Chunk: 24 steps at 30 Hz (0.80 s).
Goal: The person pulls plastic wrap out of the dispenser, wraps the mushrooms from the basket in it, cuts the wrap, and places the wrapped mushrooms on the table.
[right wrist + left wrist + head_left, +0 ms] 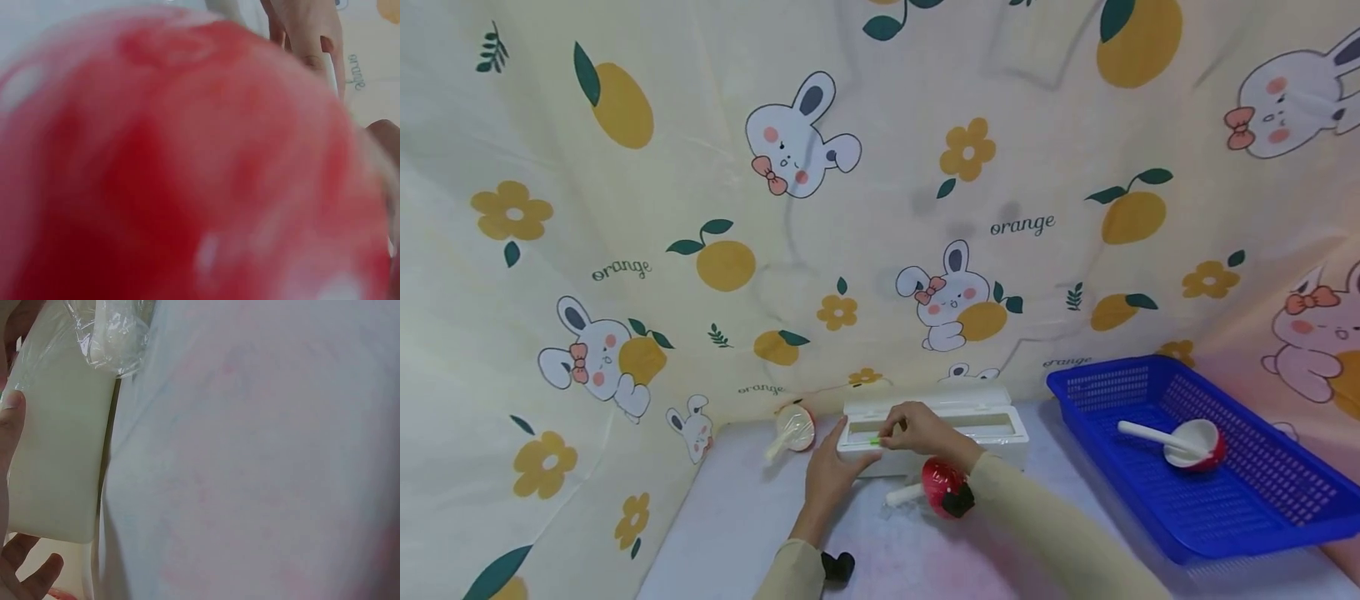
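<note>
Left hand (831, 479), fingers straight, steadies the white dispenser (1000, 433) at the tabletop's (737, 517) rear. Right hand (925, 433) pinches its green slider (875, 441). Red bowl (943, 487) lies just in front.

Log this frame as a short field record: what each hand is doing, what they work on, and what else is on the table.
left hand: rests against the left end of the white dispenser box
right hand: fingers on the box's open slot, at a small green tab
box lid: open
red strawberry-shaped bowl: below the right wrist
wrapped bowl: left of the box
blue basket: at right, holds a bowl with spoon
</note>
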### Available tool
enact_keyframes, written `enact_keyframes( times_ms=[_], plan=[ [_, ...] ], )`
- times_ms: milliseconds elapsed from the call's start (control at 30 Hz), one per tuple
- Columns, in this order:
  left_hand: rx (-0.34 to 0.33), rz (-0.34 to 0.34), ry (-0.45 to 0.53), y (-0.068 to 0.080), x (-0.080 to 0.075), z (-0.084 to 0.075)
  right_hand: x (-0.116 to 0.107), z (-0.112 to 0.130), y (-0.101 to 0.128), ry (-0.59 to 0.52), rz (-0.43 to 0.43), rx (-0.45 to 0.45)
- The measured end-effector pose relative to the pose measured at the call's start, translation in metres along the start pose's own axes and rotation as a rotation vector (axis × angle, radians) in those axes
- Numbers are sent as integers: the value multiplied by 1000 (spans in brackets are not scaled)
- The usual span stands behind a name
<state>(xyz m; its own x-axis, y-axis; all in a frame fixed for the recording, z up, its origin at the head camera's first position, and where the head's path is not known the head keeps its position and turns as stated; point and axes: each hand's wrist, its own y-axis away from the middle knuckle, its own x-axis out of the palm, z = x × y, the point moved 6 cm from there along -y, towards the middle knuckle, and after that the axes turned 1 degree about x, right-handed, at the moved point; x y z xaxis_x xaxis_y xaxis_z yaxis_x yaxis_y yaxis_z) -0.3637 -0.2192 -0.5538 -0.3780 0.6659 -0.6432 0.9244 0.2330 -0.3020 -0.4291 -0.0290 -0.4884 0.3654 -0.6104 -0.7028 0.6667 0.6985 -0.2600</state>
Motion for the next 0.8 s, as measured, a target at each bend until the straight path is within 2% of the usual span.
enact_keyframes(
  times_ms=[67, 233, 300, 500, 667, 800],
  plan=[
    [15, 4, 0, 0, 3, -4, -11, -6, 11, 25, -14, 21],
    [-9, -12, 19, 2, 1, -6, -47, -23, 48, 111, -28, 114],
    [-28, -4, 28, 3, 0, -6, -65, -29, 64, 156, -23, 154],
    [-27, 28, 14, 1, -2, -5, -118, -48, 112, 312, 11, 286],
    [-22, 10, -2, 1, -6, -4, -144, -51, 136, 464, 22, 238],
    [-26, 23, 9, 2, -5, -5, -151, -45, 147, 591, 10, 160]
  ],
)
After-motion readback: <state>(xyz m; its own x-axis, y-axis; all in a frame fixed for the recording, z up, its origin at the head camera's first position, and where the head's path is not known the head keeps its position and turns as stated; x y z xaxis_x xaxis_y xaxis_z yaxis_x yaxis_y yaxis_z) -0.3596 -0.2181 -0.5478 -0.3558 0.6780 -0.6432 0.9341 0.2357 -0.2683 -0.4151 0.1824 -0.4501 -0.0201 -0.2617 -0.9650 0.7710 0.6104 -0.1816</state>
